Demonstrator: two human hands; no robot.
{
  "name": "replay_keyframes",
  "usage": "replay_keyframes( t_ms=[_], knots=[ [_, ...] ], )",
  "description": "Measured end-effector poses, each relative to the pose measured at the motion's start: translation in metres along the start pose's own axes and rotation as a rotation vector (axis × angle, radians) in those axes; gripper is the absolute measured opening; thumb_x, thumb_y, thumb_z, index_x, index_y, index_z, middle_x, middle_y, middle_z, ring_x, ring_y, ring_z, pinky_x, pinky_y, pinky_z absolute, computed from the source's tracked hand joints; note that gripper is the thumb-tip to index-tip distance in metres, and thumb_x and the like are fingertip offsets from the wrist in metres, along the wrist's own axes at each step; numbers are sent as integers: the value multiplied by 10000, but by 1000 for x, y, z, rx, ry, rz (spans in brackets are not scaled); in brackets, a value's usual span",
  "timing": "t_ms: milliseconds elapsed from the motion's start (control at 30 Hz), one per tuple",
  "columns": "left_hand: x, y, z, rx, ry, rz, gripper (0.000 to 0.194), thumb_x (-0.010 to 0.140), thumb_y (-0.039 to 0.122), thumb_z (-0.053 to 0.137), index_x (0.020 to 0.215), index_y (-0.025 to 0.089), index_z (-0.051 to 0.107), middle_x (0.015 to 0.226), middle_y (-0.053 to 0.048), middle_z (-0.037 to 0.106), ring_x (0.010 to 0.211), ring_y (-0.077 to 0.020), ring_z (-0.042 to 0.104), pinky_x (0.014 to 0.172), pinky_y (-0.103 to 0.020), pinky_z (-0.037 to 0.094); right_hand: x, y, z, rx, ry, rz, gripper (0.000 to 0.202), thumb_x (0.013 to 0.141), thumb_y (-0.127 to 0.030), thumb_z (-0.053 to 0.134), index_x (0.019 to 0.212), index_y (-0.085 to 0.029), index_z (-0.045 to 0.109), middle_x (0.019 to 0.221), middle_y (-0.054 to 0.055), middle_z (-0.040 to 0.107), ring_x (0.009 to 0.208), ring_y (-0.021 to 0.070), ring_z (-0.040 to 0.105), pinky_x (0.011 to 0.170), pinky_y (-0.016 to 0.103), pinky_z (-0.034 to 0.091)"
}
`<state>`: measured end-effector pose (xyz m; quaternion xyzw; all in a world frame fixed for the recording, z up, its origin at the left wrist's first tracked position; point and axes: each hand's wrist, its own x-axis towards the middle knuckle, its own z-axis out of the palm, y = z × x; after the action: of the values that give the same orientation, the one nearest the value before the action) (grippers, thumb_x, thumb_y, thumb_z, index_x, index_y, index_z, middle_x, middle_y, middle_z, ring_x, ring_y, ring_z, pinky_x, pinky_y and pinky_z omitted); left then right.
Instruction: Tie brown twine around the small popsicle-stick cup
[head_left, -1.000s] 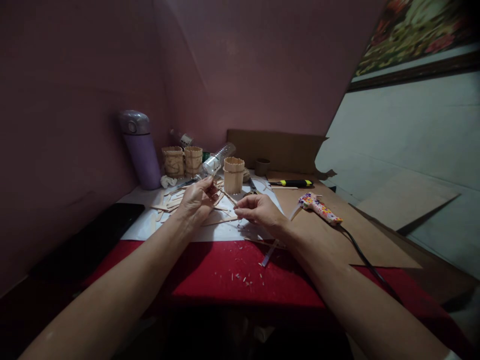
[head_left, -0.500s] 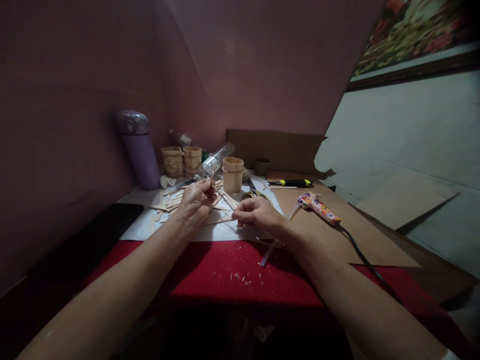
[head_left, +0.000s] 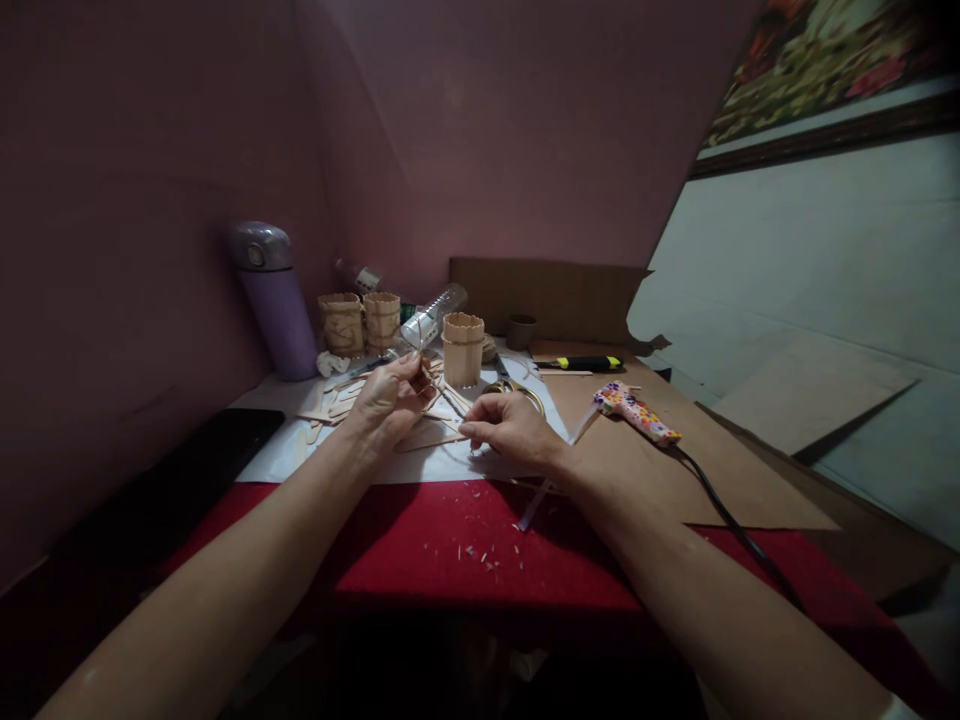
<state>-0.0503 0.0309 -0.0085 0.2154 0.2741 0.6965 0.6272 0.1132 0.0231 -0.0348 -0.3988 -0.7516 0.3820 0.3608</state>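
Note:
My left hand (head_left: 397, 395) pinches a thin strand of twine (head_left: 421, 335) that rises above its fingertips. From there the twine seems to run down toward my right hand (head_left: 499, 425), whose thumb and fingers are pressed together on it. Under and beside the hands, wooden craft sticks (head_left: 334, 405) lie scattered on white paper (head_left: 262, 455). Just behind the hands a cup made of sticks (head_left: 463, 352) stands upright with a band round it. Gold-handled scissors (head_left: 534, 392) lie partly hidden behind my right hand.
Two more stick cups (head_left: 343, 325) stand at the back left by a purple bottle (head_left: 279, 310) and clear plastic bottles (head_left: 435, 315). On cardboard (head_left: 720, 480) at the right lie a patterned glue gun (head_left: 637, 415) with its cord and a black-yellow cutter (head_left: 589, 364). Shavings dot the red cloth (head_left: 420, 540).
Both hands keep their grip and have barely moved. The whole view has shifted slightly.

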Motion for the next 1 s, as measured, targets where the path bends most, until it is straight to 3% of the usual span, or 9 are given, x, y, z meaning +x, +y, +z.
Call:
replay_keyframes(
  t_ms=[233,333,433,533,633,733,833,1000],
  knots=[
    [-1,-1,0,37,-27,-2,153,781,14,525,676,108,584,602,-19,582,544,-83,536,543,-193,458,1,6,2,-28,-51,30,115,691,-240,661,630,-148,628,537,9,613,475,93,509,471,210,351],
    [-3,-2,-1,76,-90,-44,125,790,55,538,684,96,589,624,-34,597,586,-104,575,615,-232,492,-1,2,2,-114,-48,18,196,731,-319,641,647,-142,652,544,7,599,477,88,478,469,215,327],
    [-4,-2,-2,143,-178,-94,107,781,67,549,684,88,591,643,-50,612,612,-126,605,671,-273,512,-4,-5,-1,-234,71,-102,281,792,-383,589,673,-144,677,576,12,594,528,98,474,505,228,325],
    [-5,-2,-2,208,-245,-126,94,768,49,549,690,84,589,642,-48,609,598,-118,606,657,-260,518,-6,-10,-3,-320,260,-213,236,825,-324,568,705,-153,678,612,14,597,576,111,489,544,238,339],
    [-4,-5,-2,290,-346,-186,53,744,45,579,711,86,588,651,-39,601,558,-96,583,558,-209,495,-6,-12,-5,-319,427,-323,163,829,-243,564,729,-163,664,679,24,615,628,125,522,593,245,382],
    [-4,-9,-2,346,-425,-203,60,714,62,625,697,90,575,627,-15,571,463,-44,496,418,-138,381,-7,-13,-7,-313,538,-462,125,833,-210,561,767,-165,657,787,48,615,723,145,559,662,264,435],
    [-6,-12,0,390,-446,-195,111,687,75,650,651,97,547,584,5,540,410,-18,412,362,-125,280,-8,-13,-8,-296,566,-561,130,841,-165,536,818,-166,663,897,72,612,839,161,584,724,279,471],
    [-11,-13,3,474,-454,-183,137,682,128,674,636,103,548,521,21,503,392,-16,366,351,-127,219,-7,-10,-6,-305,511,-585,185,807,-76,522,869,-164,672,958,88,636,885,167,607,769,289,498]
  ],
)
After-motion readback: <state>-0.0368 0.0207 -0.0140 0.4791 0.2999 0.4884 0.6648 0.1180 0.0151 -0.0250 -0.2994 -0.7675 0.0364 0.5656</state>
